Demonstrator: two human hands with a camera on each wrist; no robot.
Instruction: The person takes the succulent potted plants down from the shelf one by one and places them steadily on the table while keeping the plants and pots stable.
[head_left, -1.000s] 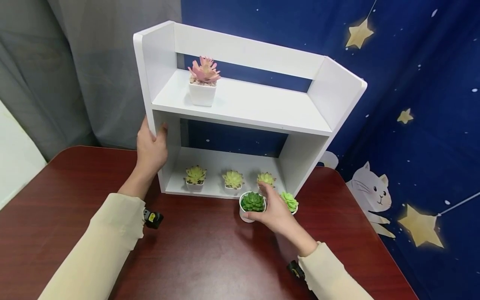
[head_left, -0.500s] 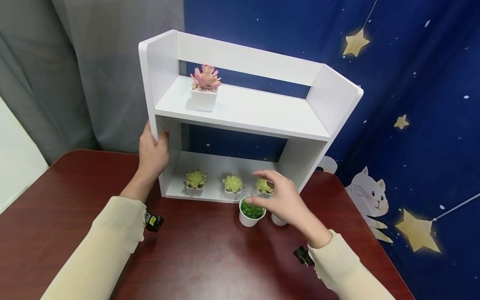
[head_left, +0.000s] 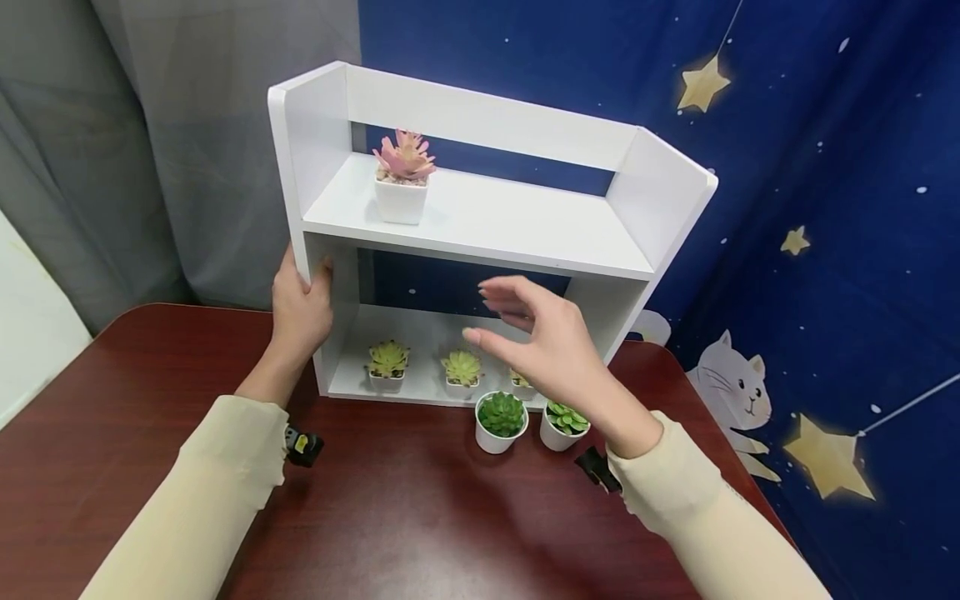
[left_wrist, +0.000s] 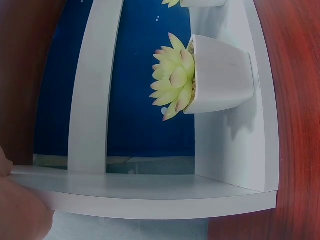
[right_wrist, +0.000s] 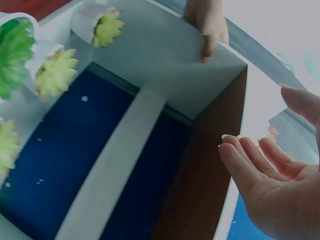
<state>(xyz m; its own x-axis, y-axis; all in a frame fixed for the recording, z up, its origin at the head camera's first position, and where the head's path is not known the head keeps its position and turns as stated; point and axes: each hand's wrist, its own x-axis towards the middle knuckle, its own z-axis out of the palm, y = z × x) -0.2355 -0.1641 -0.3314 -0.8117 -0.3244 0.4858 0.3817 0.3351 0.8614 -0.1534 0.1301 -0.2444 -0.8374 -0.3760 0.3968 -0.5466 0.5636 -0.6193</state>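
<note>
Shelf point(head_left: 517, 217) stood gripped by your left hand point(head_left: 302, 308); your right hand point(head_left: 551, 337) hung empty, fingers loosely curved. Dropping it risked knocking the rightmost green plant point(head_left: 564, 427) just in front of the shelf.

Upper shelf point(head_left: 517, 217): plant point(head_left: 402, 177) at left. Lower shelf point(head_left: 427, 333): three succulents point(head_left: 461, 368). Before rack point(head_left: 656, 200), on table point(head_left: 390, 500): two pots point(head_left: 501, 423).

The place is looking like a home, or a set dressed as one — which of the two is not showing; a blue curtain point(head_left: 847, 317) printed with gold stars point(head_left: 831, 458) and a cat point(head_left: 738, 383) is hanging beside a grey curtain point(head_left: 247, 167); a reddish-brown table point(head_left: 360, 525) is standing before them — bearing a white shelf unit point(head_left: 517, 217) and small potted succulents point(head_left: 501, 417).
</note>
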